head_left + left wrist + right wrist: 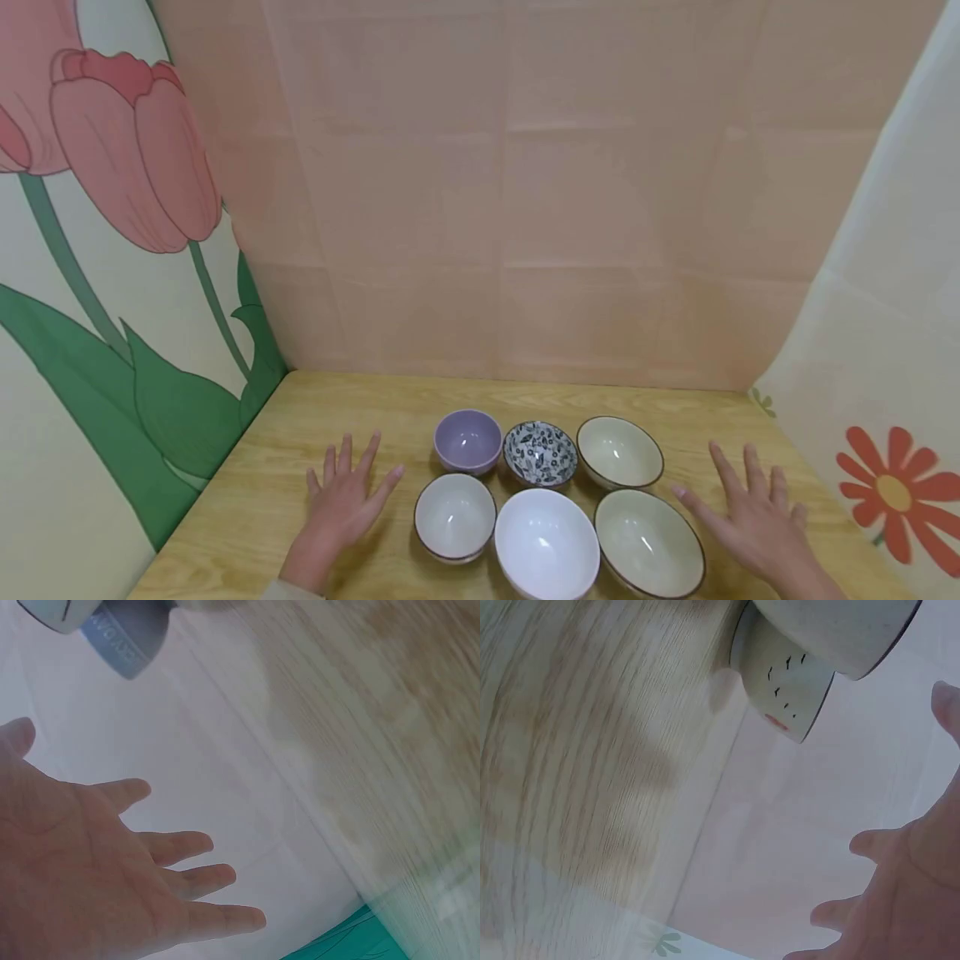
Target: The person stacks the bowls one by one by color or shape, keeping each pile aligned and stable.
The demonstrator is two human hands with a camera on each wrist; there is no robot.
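Observation:
My left hand (341,504) hovers with spread fingers left of the bowls, holding nothing; its palm shows in the left wrist view. On the other side my right hand (757,525) is likewise spread and holds nothing, nearest a large cream bowl (648,542). Two rows of bowls stand between the hands. At the back are a purple bowl (468,442), a blue-and-white patterned bowl (540,454) and a cream bowl with a dark rim (619,452). In front, a small off-white bowl (455,517) and a white bowl (547,543) sit beside the large cream one.
A wood-grain table (360,400) carries the bowls. Behind it hangs a plain pinkish cloth (495,208). A tulip-print cloth (135,150) borders the left side, and a white cloth with a red flower (892,492) borders the right.

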